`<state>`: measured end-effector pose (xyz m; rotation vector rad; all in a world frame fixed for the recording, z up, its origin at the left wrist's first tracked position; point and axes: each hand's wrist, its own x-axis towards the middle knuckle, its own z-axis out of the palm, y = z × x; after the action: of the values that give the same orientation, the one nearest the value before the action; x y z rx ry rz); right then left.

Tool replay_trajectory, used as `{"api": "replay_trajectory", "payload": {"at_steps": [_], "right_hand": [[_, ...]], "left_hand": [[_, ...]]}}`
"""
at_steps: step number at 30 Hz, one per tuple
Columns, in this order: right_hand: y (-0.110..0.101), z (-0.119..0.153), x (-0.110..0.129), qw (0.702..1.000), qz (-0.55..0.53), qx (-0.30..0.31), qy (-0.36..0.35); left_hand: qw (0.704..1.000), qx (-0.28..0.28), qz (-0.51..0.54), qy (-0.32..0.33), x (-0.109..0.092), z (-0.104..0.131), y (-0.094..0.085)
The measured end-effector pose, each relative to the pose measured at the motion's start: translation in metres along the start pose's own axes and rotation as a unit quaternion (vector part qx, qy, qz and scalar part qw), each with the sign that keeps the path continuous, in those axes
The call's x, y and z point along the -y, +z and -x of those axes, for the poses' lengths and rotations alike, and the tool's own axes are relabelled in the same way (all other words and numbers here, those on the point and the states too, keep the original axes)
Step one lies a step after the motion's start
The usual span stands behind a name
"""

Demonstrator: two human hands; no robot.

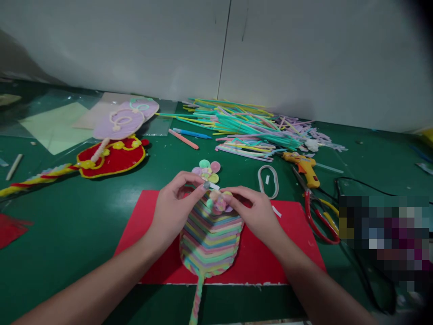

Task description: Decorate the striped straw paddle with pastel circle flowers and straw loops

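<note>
My right hand [255,210] pinches a small pastel flower [218,204] made of round fuzzy coils, above the top of a striped leaf-shaped fan [211,241]. The fingers of my left hand [179,198] are closed close beside that flower, with a small white strip [214,186] at the thumb tip. Diagonal pastel pipe-cleaner stripes cover the fan, which lies on a red board [145,234] with its twisted handle [196,300] towards me. Just beyond my hands a second pastel flower [214,178] rests on the green table.
Behind lies a heap of pipe cleaners [243,124]. Right of the board are a yellow glue gun [306,169], red-handled pliers [318,216], a black cable [358,180] and a pale looped band [260,180]. Left stand out a red fan [125,160] and a lilac fan [118,124]. Two pens [184,139] lie behind.
</note>
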<state>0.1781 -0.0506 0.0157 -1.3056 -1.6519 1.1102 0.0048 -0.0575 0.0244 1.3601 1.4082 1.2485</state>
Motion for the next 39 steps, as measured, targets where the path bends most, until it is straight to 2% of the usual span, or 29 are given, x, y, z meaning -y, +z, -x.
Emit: {"api": "replay_trajectory", "payload": {"at_steps": [2,4,8,11,14,17,19,22,25,27,30,32,34,36,37,39], "right_hand": [[-0.004,0.0,0.005,0.996,0.051,-0.044,-0.052],[-0.009,0.0,0.014,0.994,0.061,-0.069,-0.064],[-0.014,0.006,0.038,0.998,0.023,-0.017,-0.05],[-0.016,0.011,0.046,0.992,0.046,-0.04,-0.107],[-0.021,0.015,0.043,0.962,0.124,-0.11,-0.217],[-0.031,0.021,0.038,0.911,0.212,-0.125,-0.332],[-0.037,0.025,0.038,0.888,0.256,-0.108,-0.367],[-0.039,0.029,0.04,0.875,0.289,-0.095,-0.377],[-0.033,0.028,0.041,0.883,0.276,-0.095,-0.368],[-0.03,0.022,0.039,0.904,0.245,-0.093,-0.338],[-0.038,0.004,0.031,0.952,0.198,-0.076,-0.223],[-0.052,-0.014,0.022,0.97,0.205,-0.046,-0.125],[-0.066,-0.033,0.012,0.967,0.25,0.024,-0.047],[-0.077,-0.052,0.002,0.945,0.322,0.053,0.019],[-0.079,-0.06,-0.002,0.932,0.356,0.055,0.03],[-0.079,-0.074,-0.006,0.914,0.39,0.101,0.034]], "left_hand": [[0.999,0.012,0.023,-0.035,-0.009,0.001,0.0],[0.997,0.036,0.028,-0.054,-0.019,0.002,0.0],[0.997,0.066,0.017,-0.04,-0.034,0.003,0.001],[0.998,0.065,0.011,-0.003,-0.037,0.002,0.002],[0.997,0.068,0.001,0.043,-0.037,0.002,0.003],[0.993,0.075,-0.034,0.089,-0.038,0.004,0.003],[0.988,0.076,-0.07,0.113,-0.041,0.005,0.002],[0.977,0.067,-0.126,0.158,-0.045,0.007,0.001],[0.964,0.062,-0.156,0.204,-0.047,0.006,-0.002],[0.959,0.064,-0.165,0.22,-0.044,0.004,-0.005],[0.96,0.061,-0.173,0.213,-0.032,-0.002,-0.007],[0.964,0.039,-0.178,0.193,-0.02,-0.007,-0.007],[0.969,0.013,-0.177,0.174,-0.008,-0.011,-0.006],[0.97,0.008,-0.178,0.163,0.001,-0.015,-0.006],[0.971,0.008,-0.177,0.161,0.004,-0.016,-0.005],[0.972,0.014,-0.174,0.157,0.008,-0.018,-0.005]]}}
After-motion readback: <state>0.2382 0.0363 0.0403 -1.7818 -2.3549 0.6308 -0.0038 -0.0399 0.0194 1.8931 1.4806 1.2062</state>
